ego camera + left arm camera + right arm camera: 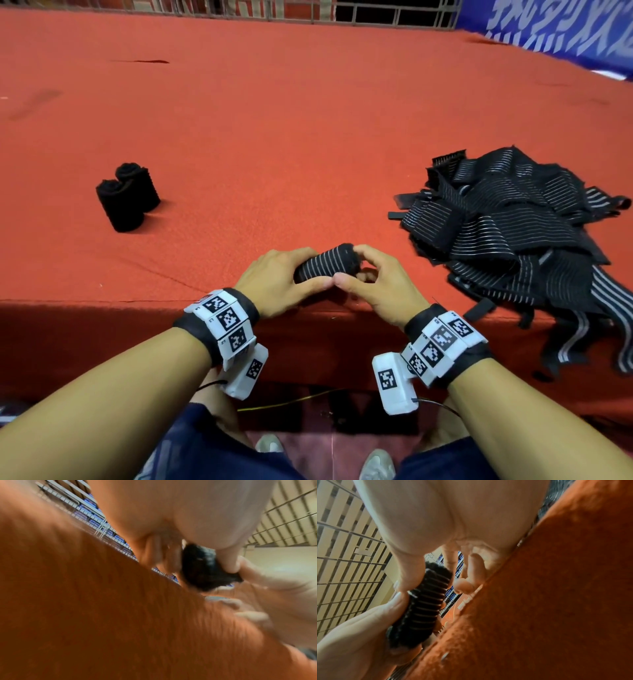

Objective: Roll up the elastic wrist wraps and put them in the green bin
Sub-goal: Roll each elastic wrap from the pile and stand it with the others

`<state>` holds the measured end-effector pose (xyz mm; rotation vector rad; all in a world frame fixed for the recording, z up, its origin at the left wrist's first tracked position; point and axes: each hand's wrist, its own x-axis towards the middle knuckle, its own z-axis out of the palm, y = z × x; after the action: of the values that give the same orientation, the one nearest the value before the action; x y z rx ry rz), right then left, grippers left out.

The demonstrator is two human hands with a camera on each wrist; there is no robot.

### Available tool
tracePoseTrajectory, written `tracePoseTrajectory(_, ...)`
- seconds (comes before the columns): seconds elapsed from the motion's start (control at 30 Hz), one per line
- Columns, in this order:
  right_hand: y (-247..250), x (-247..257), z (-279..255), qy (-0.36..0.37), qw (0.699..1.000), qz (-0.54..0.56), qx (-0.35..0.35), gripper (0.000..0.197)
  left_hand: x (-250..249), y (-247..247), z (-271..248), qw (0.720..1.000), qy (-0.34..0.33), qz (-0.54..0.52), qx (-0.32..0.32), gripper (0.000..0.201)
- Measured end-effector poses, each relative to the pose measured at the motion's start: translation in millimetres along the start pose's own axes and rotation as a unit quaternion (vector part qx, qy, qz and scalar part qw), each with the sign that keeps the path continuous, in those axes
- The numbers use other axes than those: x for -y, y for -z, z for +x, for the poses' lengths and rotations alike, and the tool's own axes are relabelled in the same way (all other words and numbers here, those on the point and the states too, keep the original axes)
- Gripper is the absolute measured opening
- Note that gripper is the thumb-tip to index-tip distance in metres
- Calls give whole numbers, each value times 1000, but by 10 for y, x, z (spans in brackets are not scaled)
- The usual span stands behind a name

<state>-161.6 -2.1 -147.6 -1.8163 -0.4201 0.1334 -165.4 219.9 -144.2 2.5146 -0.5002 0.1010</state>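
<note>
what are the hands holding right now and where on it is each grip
One rolled wrist wrap, held between both hands: the left hand grips its left end, the right hand pinches its right end.

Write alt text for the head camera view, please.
Two bare hands, left hand and right hand, grip a rolled black white-striped elastic wrap above a red cloth-covered table. Two finished black rolls stand left; a loose wrap pile lies right.

Red felt tabletop (274, 120), blue banner (561, 31), metal railing (394, 15) behind.
</note>
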Motion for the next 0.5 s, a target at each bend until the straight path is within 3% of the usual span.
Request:
tracePoseTrajectory(0.23,-314,257,259,2,1000,23,6,24,170,371,-132,997,7,79,-1,62)
tracePoseTrajectory(0.37,-653,403,494,25,999,8,-24,25,302,557,-284,989,52,97,-100,58)
tracePoseTrajectory(0.43,-913,488,615,14,995,5,-96,33,371,659,-355,974,109,106,-168,53)
tracePoseTrajectory(0.5,-1198,590,733,-3,993,7,-116,33,445,758,-427,953,172,102,-226,44)
